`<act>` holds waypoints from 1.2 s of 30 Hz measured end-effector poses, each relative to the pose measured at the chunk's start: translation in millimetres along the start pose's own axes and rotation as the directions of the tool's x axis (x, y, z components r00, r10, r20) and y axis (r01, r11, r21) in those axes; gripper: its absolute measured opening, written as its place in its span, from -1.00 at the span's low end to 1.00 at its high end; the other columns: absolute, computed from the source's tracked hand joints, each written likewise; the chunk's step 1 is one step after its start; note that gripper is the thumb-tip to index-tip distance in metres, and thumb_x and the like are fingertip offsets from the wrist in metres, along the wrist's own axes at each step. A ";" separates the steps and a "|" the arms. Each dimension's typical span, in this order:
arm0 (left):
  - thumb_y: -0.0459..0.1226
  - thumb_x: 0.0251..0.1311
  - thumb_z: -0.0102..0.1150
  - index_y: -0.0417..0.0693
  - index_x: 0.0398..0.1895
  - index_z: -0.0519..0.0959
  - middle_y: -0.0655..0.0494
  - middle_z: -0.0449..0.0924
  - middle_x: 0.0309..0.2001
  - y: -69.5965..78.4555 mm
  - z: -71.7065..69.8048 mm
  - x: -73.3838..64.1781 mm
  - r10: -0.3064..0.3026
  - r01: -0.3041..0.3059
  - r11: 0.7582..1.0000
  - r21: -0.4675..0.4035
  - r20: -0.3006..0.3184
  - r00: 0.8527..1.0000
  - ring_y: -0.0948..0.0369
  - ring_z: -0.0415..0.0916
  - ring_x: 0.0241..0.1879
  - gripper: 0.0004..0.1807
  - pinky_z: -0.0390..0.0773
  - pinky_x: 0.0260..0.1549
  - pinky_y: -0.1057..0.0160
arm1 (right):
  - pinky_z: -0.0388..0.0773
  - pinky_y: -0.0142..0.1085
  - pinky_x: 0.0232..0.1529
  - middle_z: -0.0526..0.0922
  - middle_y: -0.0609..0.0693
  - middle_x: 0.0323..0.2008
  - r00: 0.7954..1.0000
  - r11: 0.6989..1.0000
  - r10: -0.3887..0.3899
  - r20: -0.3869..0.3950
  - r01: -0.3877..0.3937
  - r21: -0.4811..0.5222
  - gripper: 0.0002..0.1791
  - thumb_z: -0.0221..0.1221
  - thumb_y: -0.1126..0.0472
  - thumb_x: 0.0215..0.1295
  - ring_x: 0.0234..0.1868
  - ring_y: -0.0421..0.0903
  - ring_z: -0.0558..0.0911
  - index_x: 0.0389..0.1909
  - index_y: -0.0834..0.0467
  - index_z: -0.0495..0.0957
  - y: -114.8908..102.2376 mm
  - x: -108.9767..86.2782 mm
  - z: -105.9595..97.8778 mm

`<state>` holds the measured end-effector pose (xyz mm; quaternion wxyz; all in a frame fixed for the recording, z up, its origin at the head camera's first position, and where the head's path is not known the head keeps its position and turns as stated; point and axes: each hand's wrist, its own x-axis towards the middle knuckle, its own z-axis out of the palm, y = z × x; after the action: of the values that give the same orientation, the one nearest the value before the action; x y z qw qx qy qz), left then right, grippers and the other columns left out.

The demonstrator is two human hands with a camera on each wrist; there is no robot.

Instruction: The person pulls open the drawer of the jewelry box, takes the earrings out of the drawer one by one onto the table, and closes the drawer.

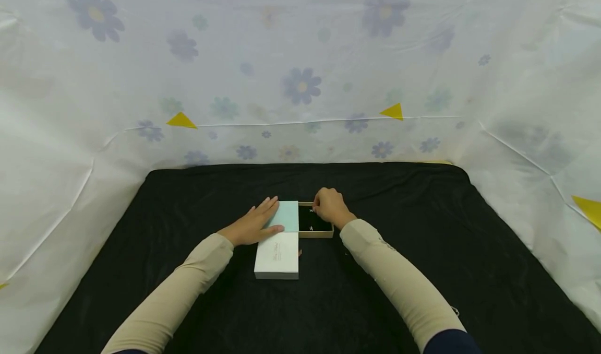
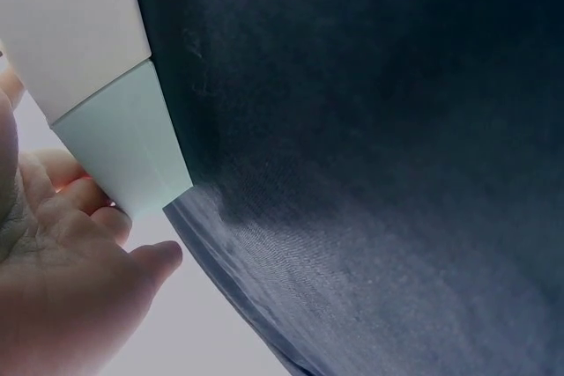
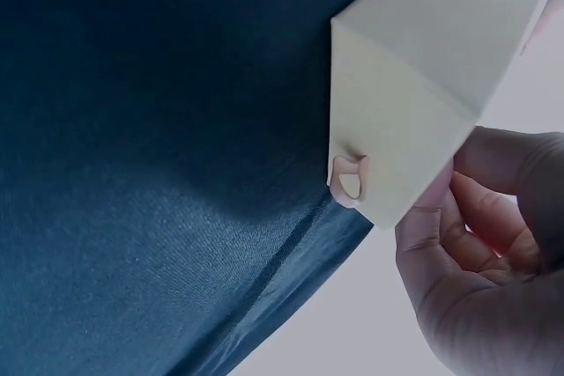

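A light-blue box sleeve [image 1: 288, 216] lies on black cloth, with a tan drawer tray [image 1: 316, 235] pulled out of its right side. Small silvery pieces [image 1: 311, 228] rest on the tray's black lining. My left hand [image 1: 253, 224] lies spread over the sleeve's left part, thumb along its near edge. My right hand [image 1: 331, 206] is over the tray's far end, fingers curled down toward the lining. In the right wrist view, its fingertips go behind the tray's wall [image 3: 397, 107], which carries a pale pull loop [image 3: 350, 182]. I cannot tell what these fingertips hold.
A white box [image 1: 277, 257] with faint lettering sits directly in front of the light-blue sleeve, a small brownish tab at its right side. Black cloth [image 1: 399, 202] covers the table. White flower-patterned sheeting [image 1: 300, 40] rises behind and at both sides.
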<state>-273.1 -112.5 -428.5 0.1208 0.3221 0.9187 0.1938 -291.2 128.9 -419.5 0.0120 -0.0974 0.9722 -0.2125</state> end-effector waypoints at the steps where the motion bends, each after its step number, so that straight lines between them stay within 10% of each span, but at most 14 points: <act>1: 0.10 0.39 -0.08 -0.22 0.51 -0.12 -0.11 -0.25 0.53 -0.3 0.1 0.1 -0.002 0.002 1.000 0.002 0.001 1.000 -0.07 -0.33 0.50 -0.14 -0.16 0.37 -0.25 | 0.54 -0.25 -0.42 0.70 0.05 -0.39 1.000 1.000 0.002 -0.002 -0.002 -0.002 -0.85 0.23 0.30 0.28 -0.56 -0.14 0.54 -0.46 0.20 0.71 -0.3 -0.1 0.4; 36: 0.09 0.40 -0.09 -0.23 0.51 -0.12 -0.12 -0.25 0.53 -0.8 0.5 -0.2 0.009 -0.009 1.000 -0.017 0.005 1.000 -0.06 -0.35 0.51 -0.14 -0.18 0.37 -0.25 | 0.51 -0.27 -0.45 0.67 0.06 -0.40 0.999 0.999 -0.036 0.003 0.036 0.031 -0.82 0.15 0.32 0.35 -0.57 -0.16 0.52 -0.42 0.22 0.66 0.6 -6.0 2.5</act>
<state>-273.2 -113.0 -429.3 0.1250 0.3257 0.9153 0.2011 -285.3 129.6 -422.1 0.0112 -0.1153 0.9669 -0.2274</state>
